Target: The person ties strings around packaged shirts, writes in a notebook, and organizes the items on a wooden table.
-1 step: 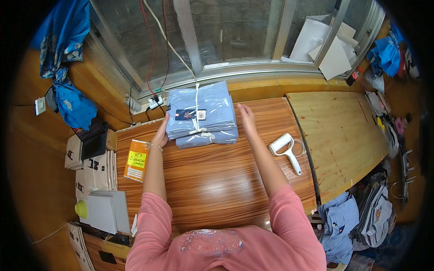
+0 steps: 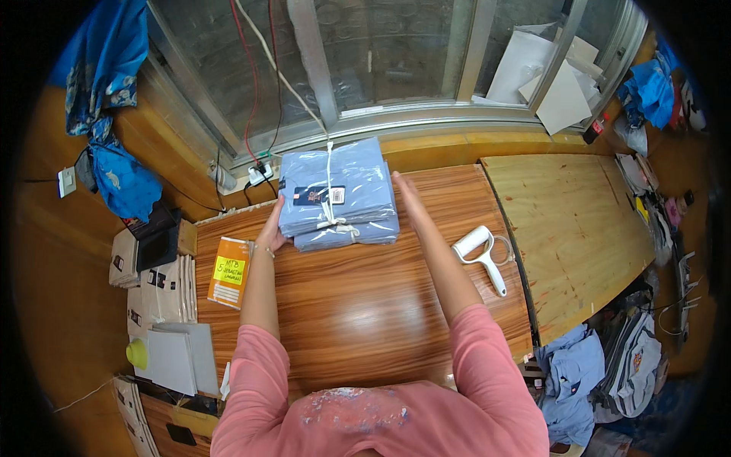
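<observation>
Hands (image 2: 271,232) (image 2: 403,192) open flat against tied blue bundle (image 2: 337,194), orange packet (image 2: 230,271) left

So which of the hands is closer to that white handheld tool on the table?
Right. The right hand rests against the blue bundle on the side facing the white tool; the left hand is on the far side.

Tied stack of folded cloth (image 2: 339,194) on table (image 2: 358,320), packet (image 2: 231,272) left, handheld tool (image 2: 481,255) right
</observation>
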Available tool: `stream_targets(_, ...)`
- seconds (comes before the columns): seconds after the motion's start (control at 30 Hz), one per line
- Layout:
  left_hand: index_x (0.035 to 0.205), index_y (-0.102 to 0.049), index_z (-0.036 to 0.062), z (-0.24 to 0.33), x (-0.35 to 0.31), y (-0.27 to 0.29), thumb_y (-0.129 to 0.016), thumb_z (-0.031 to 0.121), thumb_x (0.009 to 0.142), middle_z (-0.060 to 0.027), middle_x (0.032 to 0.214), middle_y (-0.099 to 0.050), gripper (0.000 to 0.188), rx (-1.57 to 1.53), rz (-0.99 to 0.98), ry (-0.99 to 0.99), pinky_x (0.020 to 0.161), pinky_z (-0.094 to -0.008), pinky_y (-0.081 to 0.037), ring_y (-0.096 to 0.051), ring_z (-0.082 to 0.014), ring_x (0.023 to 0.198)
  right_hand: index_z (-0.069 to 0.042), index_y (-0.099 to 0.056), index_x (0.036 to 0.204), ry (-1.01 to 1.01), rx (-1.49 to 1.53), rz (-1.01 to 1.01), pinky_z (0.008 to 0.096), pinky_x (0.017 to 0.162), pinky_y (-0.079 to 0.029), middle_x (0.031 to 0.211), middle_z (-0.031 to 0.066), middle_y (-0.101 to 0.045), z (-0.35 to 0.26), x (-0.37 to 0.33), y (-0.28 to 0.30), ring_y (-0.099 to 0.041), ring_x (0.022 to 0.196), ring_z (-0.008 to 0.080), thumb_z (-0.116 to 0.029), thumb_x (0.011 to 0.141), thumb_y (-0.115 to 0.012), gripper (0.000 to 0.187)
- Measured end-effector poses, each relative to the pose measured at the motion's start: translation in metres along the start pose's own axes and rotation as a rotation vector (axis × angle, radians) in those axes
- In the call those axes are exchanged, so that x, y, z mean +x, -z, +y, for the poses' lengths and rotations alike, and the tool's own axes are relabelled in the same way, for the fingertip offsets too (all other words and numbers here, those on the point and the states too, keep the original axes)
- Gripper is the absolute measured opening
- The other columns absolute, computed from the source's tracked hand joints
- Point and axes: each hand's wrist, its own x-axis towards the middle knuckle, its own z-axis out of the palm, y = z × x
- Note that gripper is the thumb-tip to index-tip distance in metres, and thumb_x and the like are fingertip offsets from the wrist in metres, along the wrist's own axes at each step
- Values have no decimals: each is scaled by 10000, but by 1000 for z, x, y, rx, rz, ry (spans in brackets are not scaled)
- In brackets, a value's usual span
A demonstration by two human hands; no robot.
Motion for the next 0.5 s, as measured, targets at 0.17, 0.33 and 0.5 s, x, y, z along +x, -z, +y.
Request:
stream_targets(0.17,1314,-409,54,-27,-11,-29,-534,482,863,-120,1302,-484,633,91,59,7,1013,-395,-364,-470,-257,1185,-47,-318,1386,-382,140,-389,452,1041,-262,1413,169,-346,-5,12,16,-285,1311,307,-710,786,-416,899)
stream_targets(0.33,1340,-358,20,-65,7,-100,-530,468,867,-140,1347,-428,673,90,33,22,1050,-381,-312,-404,-249,1240,-54,-397,1339,-329,212,-340,477,1010,-319,1369,174,-406,-16,28,96,-387,1241,328,-650,796,-486,811)
stream_targets(0.5,1352,-333,29,-95,53,-197,-523,480,870,-136,1353,-414,687,34,-110,-9,1046,-384,-305,-396,-251,1239,-55,-452,1292,-350,309,-160,459,997,-355,1307,156,-481,-34,65,194,-453,1187,289,-580,795,-559,731)
